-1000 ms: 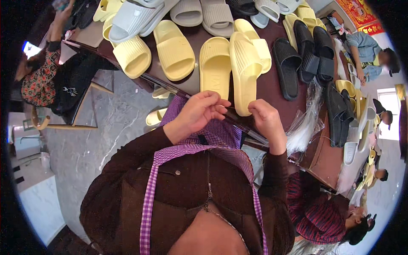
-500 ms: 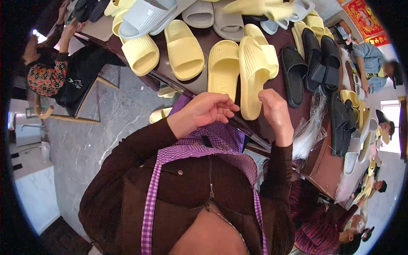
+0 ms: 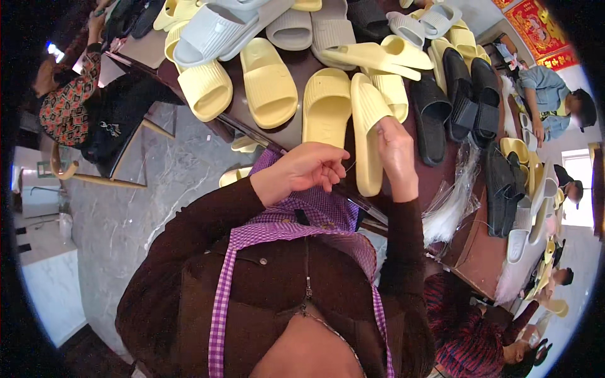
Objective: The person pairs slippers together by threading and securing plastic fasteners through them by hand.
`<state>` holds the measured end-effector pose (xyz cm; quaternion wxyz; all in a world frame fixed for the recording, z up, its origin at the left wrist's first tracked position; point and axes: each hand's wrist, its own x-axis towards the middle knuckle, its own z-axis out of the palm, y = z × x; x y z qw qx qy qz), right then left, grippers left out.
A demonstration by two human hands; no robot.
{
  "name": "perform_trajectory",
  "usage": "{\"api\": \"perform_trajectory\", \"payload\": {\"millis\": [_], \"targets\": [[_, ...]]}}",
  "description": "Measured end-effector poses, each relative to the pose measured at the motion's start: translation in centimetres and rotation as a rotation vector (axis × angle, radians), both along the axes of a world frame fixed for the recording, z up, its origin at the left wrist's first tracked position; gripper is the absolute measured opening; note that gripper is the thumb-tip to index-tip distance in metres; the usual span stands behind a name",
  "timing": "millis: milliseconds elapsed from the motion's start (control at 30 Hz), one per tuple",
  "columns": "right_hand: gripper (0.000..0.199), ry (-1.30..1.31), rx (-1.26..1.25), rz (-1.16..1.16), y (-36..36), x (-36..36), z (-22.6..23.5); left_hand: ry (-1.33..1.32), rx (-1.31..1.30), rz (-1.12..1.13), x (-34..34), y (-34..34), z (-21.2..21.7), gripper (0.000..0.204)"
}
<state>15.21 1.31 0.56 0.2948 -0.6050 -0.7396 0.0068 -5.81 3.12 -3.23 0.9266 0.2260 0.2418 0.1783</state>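
Observation:
My right hand (image 3: 397, 154) is closed at the strap of a yellow slide sandal (image 3: 367, 148), its fingertips tucked under the strap's right edge. That sandal stands tilted on its side near the table's front edge. Beside it on the left lies another yellow slide (image 3: 326, 107), toe opening toward me. Just left of the tilted slide, my left hand (image 3: 302, 170) hangs over the table edge and my apron, fingers curled and thumb pressed in. A thin line shows faintly by its fingertips; what it pinches is too small to make out.
More yellow slides (image 3: 271, 82), grey slides (image 3: 211, 34) and black slides (image 3: 432, 120) crowd the dark red table (image 3: 469, 252). A bundle of clear plastic strands (image 3: 444, 214) lies at the right. Other people sit along the table; a wooden chair (image 3: 116, 176) stands left.
My right hand has moved left and up onto the sandal's strap, and that sandal has tilted and come slightly nearer. A blurred yellow pair at the far side now lies on the pile.

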Motion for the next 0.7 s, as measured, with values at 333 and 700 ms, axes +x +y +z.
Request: {"api": "perform_trajectory", "payload": {"millis": [333,700], "targets": [[0.015,0.097,0.006,0.005,0.2,0.5,-2.4,0.103,0.07,-0.017,3.5,3.6,-0.7,0.026],[0.024,0.873,-0.334,0.076,0.0,3.4,-0.5,0.094,0.11,0.089,3.8,3.6,0.7,0.026]]}}
